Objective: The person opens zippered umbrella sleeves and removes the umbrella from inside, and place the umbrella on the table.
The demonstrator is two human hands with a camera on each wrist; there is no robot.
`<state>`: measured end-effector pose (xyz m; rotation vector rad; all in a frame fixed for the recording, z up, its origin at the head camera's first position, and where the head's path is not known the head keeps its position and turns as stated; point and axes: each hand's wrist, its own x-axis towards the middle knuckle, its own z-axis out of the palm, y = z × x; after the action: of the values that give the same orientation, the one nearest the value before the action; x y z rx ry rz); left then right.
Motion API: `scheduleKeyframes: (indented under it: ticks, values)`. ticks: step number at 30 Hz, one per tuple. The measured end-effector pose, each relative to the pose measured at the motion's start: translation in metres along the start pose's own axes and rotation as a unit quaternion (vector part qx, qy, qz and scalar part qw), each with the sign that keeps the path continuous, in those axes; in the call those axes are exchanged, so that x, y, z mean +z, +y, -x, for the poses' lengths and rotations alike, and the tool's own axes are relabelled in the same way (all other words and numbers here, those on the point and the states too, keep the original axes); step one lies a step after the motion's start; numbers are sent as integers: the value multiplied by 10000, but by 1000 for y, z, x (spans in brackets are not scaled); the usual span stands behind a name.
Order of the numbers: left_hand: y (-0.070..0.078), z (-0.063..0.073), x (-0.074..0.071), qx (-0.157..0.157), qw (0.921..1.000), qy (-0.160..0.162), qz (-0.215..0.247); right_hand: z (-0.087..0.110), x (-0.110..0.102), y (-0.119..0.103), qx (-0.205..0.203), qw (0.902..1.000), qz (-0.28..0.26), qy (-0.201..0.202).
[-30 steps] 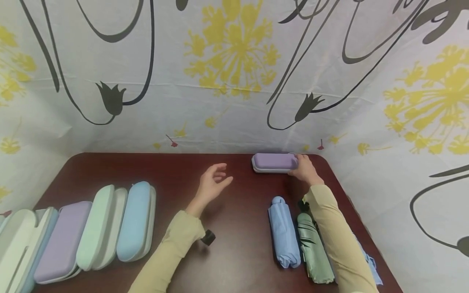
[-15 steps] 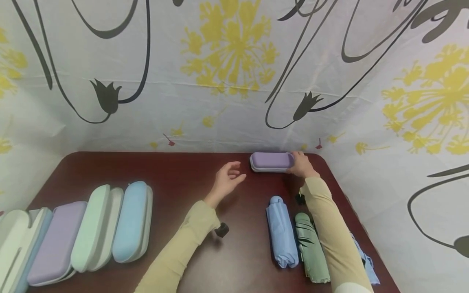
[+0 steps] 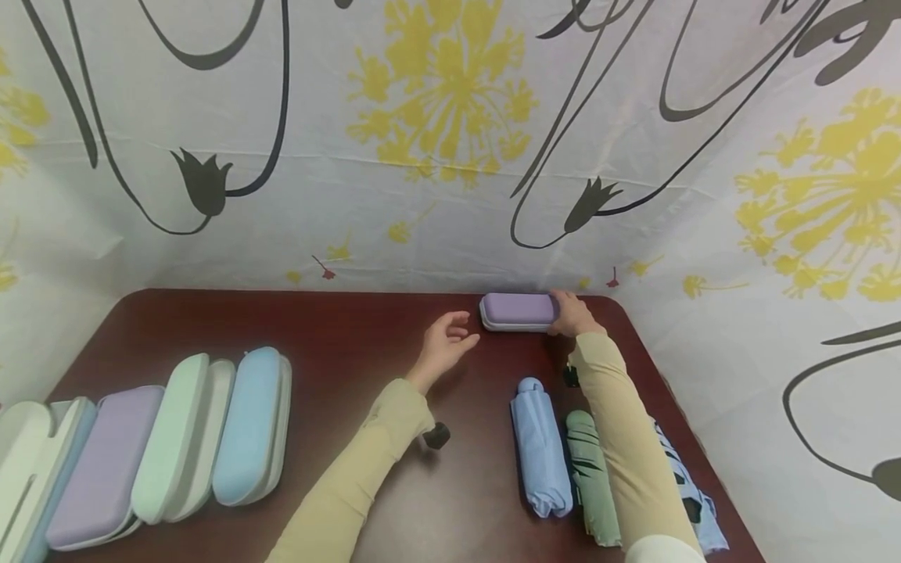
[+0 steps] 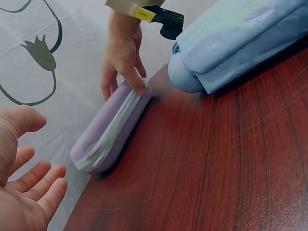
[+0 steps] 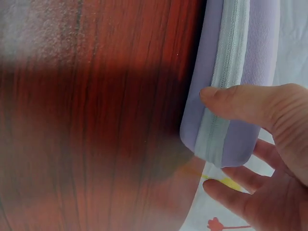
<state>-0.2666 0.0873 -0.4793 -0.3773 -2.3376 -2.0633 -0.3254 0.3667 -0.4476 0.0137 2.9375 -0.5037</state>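
Note:
A purple zip case [image 3: 519, 310] with a pale zip band lies at the table's back edge, right of the middle. My right hand [image 3: 573, 314] grips its right end. In the right wrist view the thumb [image 5: 231, 100] presses on the zip side of the purple case [image 5: 260, 43], and the other fingers are partly hidden behind it. My left hand [image 3: 443, 348] hovers left of the case, its fingers relaxed and holding nothing. The left wrist view has this left hand [image 4: 31, 178] apart from the case [image 4: 113, 127].
On the right lie a folded blue umbrella [image 3: 540, 450], a green umbrella [image 3: 591, 477] and a striped blue one [image 3: 693, 493], partly under my right sleeve. Several pale cases, among them a blue case [image 3: 248, 426] and a mint case [image 3: 172, 438], line the left. A patterned cloth [image 3: 450, 227] hangs behind.
My left hand has moved right, closer to the purple case. My right hand has slid slightly left over the case's end, while the case stays nearly in place.

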Motion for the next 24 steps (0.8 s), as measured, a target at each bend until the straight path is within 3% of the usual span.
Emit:
scheduleKeyframes:
  ticks: [11, 24]
  values:
    - [-2, 4, -9, -182, 9998, 98, 65, -1, 1, -10, -562, 9981, 167, 203]
    - [-15, 0, -38, -196, 9980, 584, -105, 6, 10, -58, -1238, 9917, 344, -8]
